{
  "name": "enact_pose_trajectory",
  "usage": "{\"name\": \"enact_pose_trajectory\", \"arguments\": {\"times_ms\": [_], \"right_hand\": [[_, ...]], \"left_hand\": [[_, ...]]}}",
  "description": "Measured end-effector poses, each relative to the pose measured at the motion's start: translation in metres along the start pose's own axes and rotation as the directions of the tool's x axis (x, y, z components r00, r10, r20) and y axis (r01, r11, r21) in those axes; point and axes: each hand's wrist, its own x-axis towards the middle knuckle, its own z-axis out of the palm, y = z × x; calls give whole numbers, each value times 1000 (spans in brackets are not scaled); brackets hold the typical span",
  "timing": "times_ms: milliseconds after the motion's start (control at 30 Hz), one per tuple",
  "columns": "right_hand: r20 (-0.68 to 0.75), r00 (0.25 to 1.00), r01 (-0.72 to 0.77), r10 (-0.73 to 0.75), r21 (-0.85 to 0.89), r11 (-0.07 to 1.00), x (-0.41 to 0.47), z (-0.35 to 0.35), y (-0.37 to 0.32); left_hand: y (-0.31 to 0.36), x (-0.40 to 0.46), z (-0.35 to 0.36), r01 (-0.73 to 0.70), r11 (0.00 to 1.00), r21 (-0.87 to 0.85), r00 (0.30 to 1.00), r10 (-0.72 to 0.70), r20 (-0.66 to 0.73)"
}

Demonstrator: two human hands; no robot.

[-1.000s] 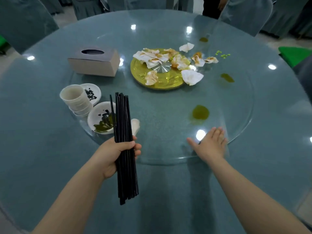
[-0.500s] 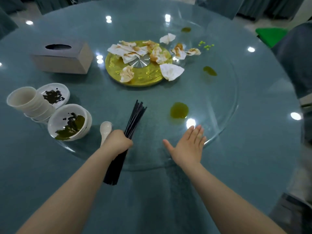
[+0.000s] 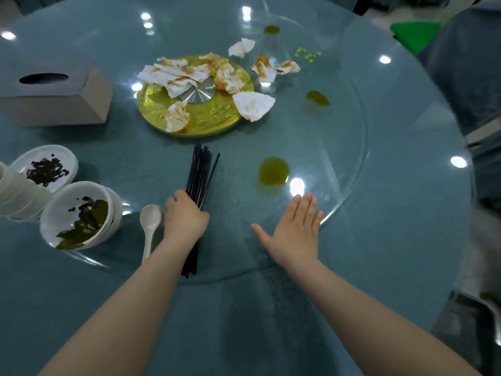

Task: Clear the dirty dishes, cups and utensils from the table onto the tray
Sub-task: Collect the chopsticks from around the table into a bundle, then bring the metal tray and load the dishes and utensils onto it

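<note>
A: Item one, the hands?

B: Left hand [image 3: 187, 219], fingers curled round a bundle of thin black chopsticks [image 3: 200, 173], gripped near the middle; the tips fan out toward the centre, the butt ends show beneath the wrist. Right hand [image 3: 294, 230], palm down, fingers straight and close together, thumb spread wide, at the near edge of the round clear glass turntable [image 3: 352, 137]; whether it touches the glass, cannot tell.

A: Crockery?

B: Stack of white round bowls [image 3: 81, 215] with dark green leafy residue in the top one, on the turntable's left side. Behind it, a white shallow dish [image 3: 47, 166] holding dark scraps. Stack of plain white cups [image 3: 16, 196] at the left margin, lying tilted. One white ceramic spoon [image 3: 149, 226], bowl upward, just beside the left wrist.

A: Remainder?

B: Round gold centre disc [image 3: 195, 107] with a silver cone hub, strewn with stained crumpled white napkins [image 3: 253, 105]. Grey cardboard tissue box [image 3: 55, 96], far left. Green sauce puddle [image 3: 273, 170] just ahead of the right hand. Everything rests on a round bench under teal cloth [image 3: 244, 321].
</note>
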Motion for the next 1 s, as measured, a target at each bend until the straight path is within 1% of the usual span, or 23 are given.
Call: {"name": "enact_pose_trajectory", "arguments": {"times_ms": [133, 200, 300, 433, 533, 600, 667, 733, 767, 833, 1000], "right_hand": [[3, 1000, 14, -14, 0, 1000, 4, -2, 7], [-11, 1000, 28, -27, 5, 1000, 6, -2, 11], [-34, 999, 37, -37, 17, 999, 10, -2, 14], [-61, 997, 49, -46, 38, 998, 11, 0, 18], [-81, 995, 59, -51, 102, 993, 12, -1, 23], [-106, 991, 96, -78, 170, 981, 11, -2, 29], [-168, 980, 161, -111, 322, 933, 6, -4, 37], [-244, 967, 194, -74, 518, 833, -3, -6, 44], [-274, 961, 203, -46, 580, 789, -9, -6, 46], [-304, 953, 209, -6, 639, 740, -21, -6, 48], [-296, 955, 205, 24, 717, 666, -67, -1, 58]], "left_hand": [[-1, -14, 12, -74, 984, 161, 992, 89, -90], [-3, -18, 17, -103, 971, 215, 984, 131, -120], [-4, -24, 22, -129, 962, 240, 979, 163, -127], [-6, -34, 26, -186, 948, 257, 973, 214, -85], [-9, -45, 24, -230, 935, 269, 964, 256, -66], [-10, -54, 23, -262, 929, 260, 957, 285, -57], [-9, -64, 22, -297, 922, 248, 947, 317, -44], [-11, -75, 21, -328, 916, 230, 937, 346, -41], [-13, -82, 20, -346, 912, 220, 931, 363, -39], [-17, -95, 16, -392, 900, 190, 914, 404, -28], [-28, -135, 9, -516, 849, 108, 854, 521, -13]]}}
